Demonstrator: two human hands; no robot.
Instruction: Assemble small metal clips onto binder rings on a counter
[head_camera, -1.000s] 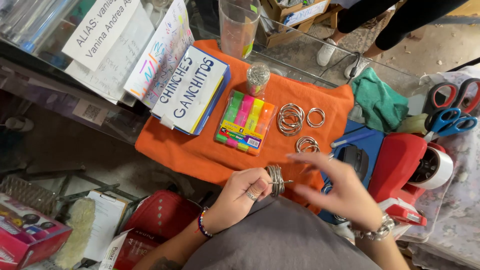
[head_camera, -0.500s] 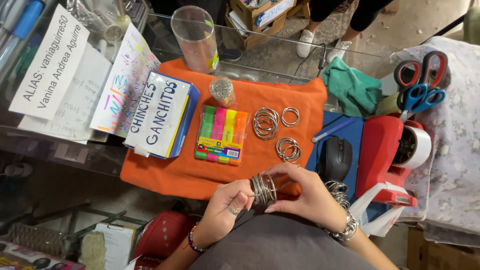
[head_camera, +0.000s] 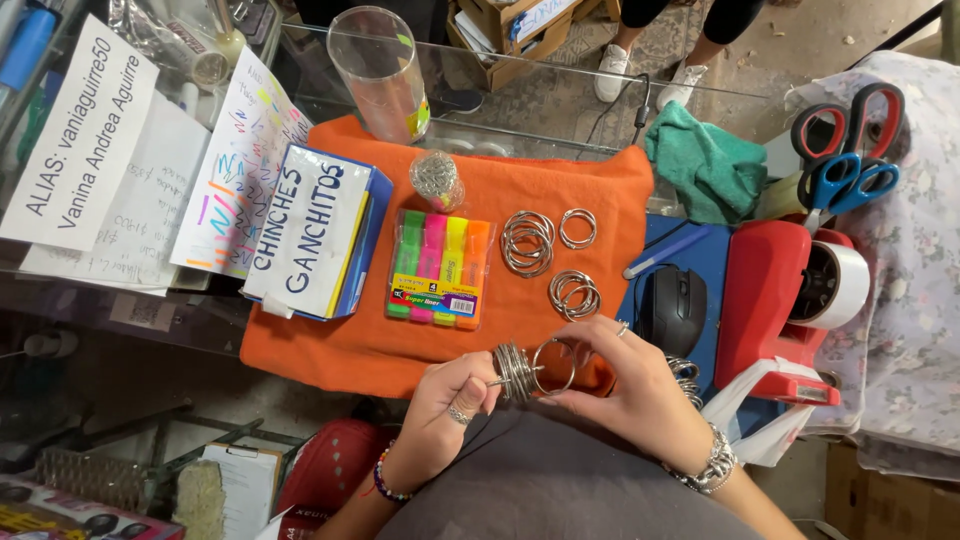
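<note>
My left hand (head_camera: 448, 405) grips a stack of metal binder rings (head_camera: 513, 372) just over the near edge of an orange cloth (head_camera: 600, 190). My right hand (head_camera: 640, 385) pinches one ring (head_camera: 553, 366) beside that stack, its hoop tilted up toward me. Further out on the cloth lie loose piles of rings (head_camera: 527, 242), a single ring (head_camera: 577, 228) and another small pile (head_camera: 574, 294). A pack of coloured highlighters (head_camera: 438, 270) lies left of them.
A blue-and-white box (head_camera: 312, 235) with a handwritten label sits at the cloth's left. A clear plastic cup (head_camera: 381, 72) and a small jar (head_camera: 436, 180) stand behind. On the right are a black mouse (head_camera: 671, 309), red tape dispenser (head_camera: 775, 300), scissors (head_camera: 838, 160) and a green cloth (head_camera: 708, 165).
My view has shifted so the cloth sits further left. My hands came together, and the right hand now lifts one ring off the stack held in the left.
</note>
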